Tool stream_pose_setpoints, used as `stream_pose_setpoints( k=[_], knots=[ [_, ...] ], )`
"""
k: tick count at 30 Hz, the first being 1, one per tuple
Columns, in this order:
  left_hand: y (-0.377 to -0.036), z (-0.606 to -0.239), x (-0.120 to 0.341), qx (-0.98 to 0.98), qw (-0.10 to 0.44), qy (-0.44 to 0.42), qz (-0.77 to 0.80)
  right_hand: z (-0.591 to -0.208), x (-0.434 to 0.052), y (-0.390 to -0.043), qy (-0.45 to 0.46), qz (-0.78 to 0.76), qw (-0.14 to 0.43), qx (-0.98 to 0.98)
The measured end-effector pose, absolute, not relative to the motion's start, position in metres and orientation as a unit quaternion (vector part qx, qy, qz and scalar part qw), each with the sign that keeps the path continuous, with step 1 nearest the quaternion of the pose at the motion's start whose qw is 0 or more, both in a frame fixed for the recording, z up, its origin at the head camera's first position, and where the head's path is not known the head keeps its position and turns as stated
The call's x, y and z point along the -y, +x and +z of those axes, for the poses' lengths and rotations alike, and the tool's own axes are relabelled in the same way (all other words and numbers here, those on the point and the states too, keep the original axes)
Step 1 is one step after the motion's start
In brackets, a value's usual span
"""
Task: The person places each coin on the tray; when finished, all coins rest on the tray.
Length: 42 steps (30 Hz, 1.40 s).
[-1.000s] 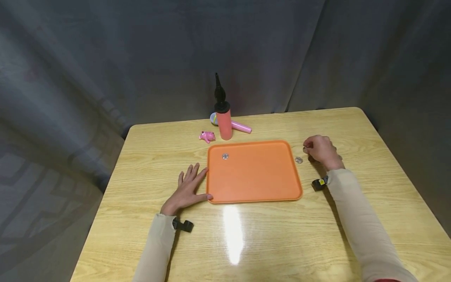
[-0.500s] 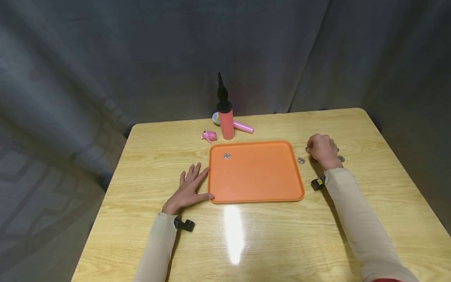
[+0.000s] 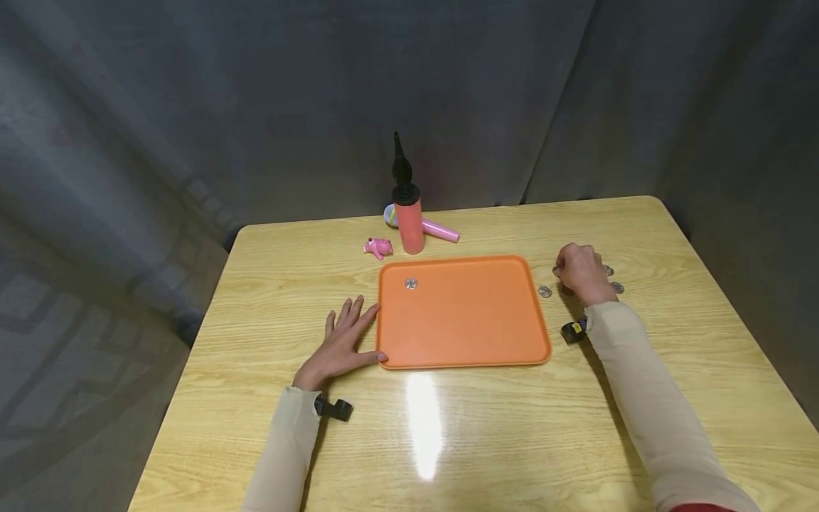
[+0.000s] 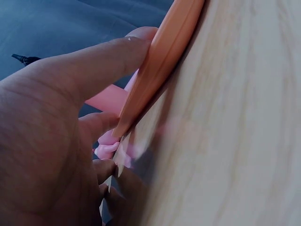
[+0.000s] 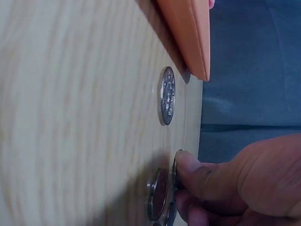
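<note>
My left hand lies with fingers spread at the left side of an orange tray. In the left wrist view, its thumb touches the tray's rim and the index fingertip meets the edge farther along. Right of the tray, my right hand pinches a silver coin low over the table, between thumb and curled fingers. Another coin lies close under that hand, partly in shadow. One coin sits between tray and hand; two coins show to the hand's right.
One coin lies inside the tray, near its back left corner. Behind the tray stand a pink hand pump with a black nozzle, a small pink animal figure and a pink-handled toy. A dark curtain surrounds the table's back.
My right wrist has shifted slightly left, and more of the coins on its right side now show. The fingers keep pinching the coin. My left hand and the tray stay put.
</note>
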<state>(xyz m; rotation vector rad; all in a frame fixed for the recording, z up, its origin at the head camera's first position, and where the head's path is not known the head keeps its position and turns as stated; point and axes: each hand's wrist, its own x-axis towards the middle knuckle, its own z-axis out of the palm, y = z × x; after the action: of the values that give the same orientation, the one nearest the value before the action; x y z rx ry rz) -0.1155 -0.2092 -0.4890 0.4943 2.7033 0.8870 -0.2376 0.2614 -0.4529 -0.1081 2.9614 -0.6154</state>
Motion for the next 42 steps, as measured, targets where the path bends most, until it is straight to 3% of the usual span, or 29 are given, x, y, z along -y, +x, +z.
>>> stream_pose_setpoints(
  k=[13, 23, 34, 42],
  knots=[
    [-0.1153, -0.4902, 0.2099, -0.929, 0.125, 0.171, 0.305, -0.4526, -0.2628, -0.2388, -0.04, -0.209, 0.083, -0.973],
    [-0.1149, -0.4905, 0.2094, -0.928, 0.116, 0.173, 0.31, -0.4557, -0.2562, -0.24, -0.062, -0.158, -0.03, -0.985],
    [-0.1156, -0.4919, 0.2097, -0.93, 0.126, 0.168, 0.302, -0.4556, -0.2619, -0.2394, -0.051, -0.198, 0.062, -0.977],
    [-0.1144, -0.4906, 0.2088, -0.929, 0.123, 0.168, 0.305, -0.4566, -0.2638, -0.2354, -0.045, -0.218, 0.051, -0.974]
  ],
)
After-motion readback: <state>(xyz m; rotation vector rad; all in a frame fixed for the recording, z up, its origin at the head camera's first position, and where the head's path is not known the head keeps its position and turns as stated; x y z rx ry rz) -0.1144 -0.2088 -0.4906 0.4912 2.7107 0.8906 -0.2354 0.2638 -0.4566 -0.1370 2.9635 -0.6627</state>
